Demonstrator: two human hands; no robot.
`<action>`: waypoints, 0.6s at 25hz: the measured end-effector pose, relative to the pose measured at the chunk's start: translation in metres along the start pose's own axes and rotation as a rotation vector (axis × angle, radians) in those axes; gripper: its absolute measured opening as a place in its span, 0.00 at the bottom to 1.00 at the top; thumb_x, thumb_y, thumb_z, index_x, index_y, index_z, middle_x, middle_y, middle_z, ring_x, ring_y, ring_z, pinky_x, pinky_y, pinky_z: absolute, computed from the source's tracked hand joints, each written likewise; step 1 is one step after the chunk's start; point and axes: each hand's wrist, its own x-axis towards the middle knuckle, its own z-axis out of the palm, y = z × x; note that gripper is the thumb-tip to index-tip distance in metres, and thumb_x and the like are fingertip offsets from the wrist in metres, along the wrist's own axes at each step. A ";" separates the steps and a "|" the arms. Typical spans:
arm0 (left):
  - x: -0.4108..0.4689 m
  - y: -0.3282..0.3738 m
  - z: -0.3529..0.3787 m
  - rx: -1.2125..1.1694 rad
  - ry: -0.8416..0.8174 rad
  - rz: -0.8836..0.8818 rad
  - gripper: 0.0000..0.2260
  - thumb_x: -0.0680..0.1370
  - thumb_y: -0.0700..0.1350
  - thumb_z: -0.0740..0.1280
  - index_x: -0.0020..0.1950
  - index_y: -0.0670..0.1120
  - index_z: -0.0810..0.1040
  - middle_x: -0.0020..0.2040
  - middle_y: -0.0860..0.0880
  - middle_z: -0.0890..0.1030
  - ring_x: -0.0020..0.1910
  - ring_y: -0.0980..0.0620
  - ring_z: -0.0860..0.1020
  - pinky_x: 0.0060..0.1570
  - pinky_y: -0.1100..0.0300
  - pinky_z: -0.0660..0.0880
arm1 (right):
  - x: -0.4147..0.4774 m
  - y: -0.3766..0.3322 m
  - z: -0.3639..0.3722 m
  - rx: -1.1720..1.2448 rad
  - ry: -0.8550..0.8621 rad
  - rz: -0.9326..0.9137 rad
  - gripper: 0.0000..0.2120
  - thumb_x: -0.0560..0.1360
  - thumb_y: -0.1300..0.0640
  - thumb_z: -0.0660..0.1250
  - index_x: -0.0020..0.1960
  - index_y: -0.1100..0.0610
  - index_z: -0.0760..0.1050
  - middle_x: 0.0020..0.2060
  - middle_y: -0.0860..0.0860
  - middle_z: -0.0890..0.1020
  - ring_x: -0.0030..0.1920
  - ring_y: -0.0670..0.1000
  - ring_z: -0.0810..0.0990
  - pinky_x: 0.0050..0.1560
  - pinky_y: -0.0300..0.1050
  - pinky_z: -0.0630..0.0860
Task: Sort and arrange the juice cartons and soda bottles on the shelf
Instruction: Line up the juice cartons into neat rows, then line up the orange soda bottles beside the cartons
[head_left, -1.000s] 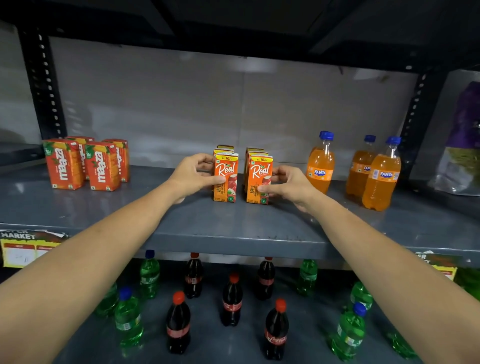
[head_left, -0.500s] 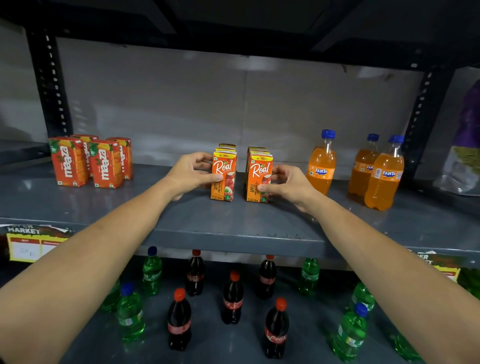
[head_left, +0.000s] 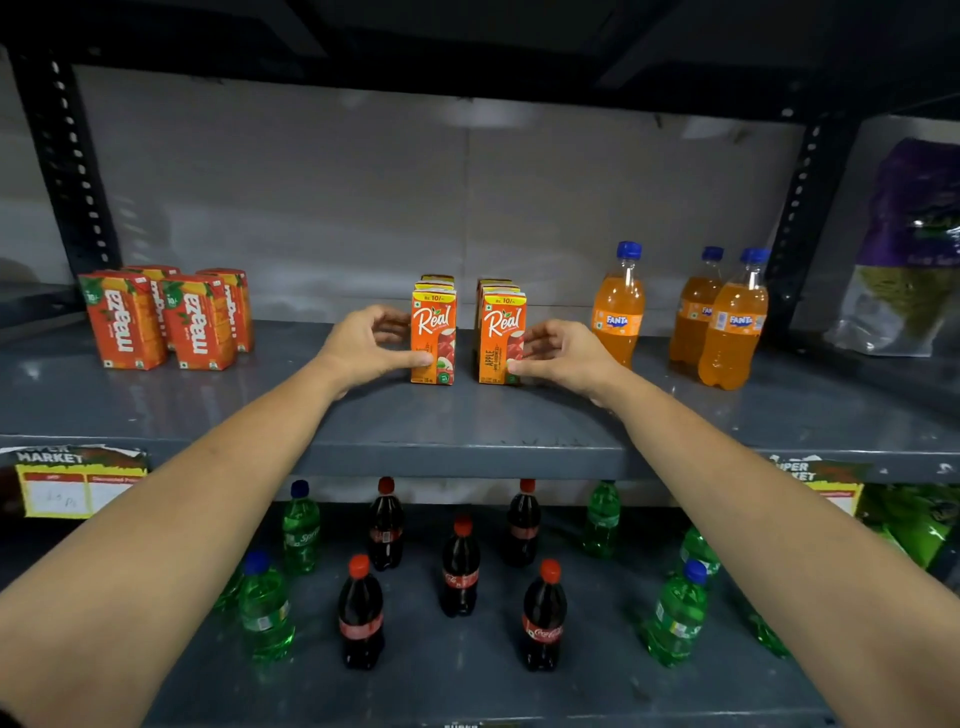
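While our left hand (head_left: 370, 347) and right hand (head_left: 563, 356) cup loosely around the two rows of Real cartons (head_left: 434, 338) mid-frame, the top shelf (head_left: 467, 441) looks tidy, but the soda bottles (head_left: 460, 566) lower down seem mixed up.

The shelf (head_left: 467, 426) is dark grey. The Real cartons (head_left: 434, 338) are orange with white letters and yellow tops. The Maaza cartons (head_left: 124, 327) are red-orange with white letters. The Fanta bottles (head_left: 618, 306) are orange with blue caps. Below stand black cola bottles (head_left: 360, 613) with red caps and green bottles (head_left: 675, 613) with blue caps.
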 end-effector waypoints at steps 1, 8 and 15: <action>-0.005 0.000 -0.001 0.054 0.049 0.022 0.31 0.63 0.48 0.79 0.62 0.44 0.73 0.61 0.46 0.78 0.60 0.50 0.76 0.59 0.53 0.73 | -0.006 0.000 -0.004 0.011 0.020 0.005 0.24 0.65 0.54 0.77 0.58 0.56 0.74 0.47 0.48 0.81 0.50 0.49 0.82 0.42 0.37 0.78; -0.041 0.019 -0.002 0.442 0.288 0.497 0.22 0.68 0.54 0.75 0.55 0.44 0.75 0.55 0.44 0.79 0.56 0.45 0.75 0.55 0.49 0.70 | -0.062 0.011 -0.054 -0.232 0.134 0.017 0.16 0.67 0.52 0.75 0.52 0.55 0.77 0.45 0.49 0.83 0.46 0.46 0.82 0.47 0.40 0.78; -0.041 0.073 0.089 0.419 0.117 0.673 0.19 0.71 0.53 0.71 0.56 0.45 0.75 0.55 0.46 0.78 0.56 0.48 0.74 0.54 0.57 0.69 | -0.099 0.055 -0.137 -0.471 0.467 -0.111 0.08 0.70 0.54 0.73 0.44 0.57 0.79 0.38 0.50 0.82 0.42 0.50 0.82 0.44 0.38 0.76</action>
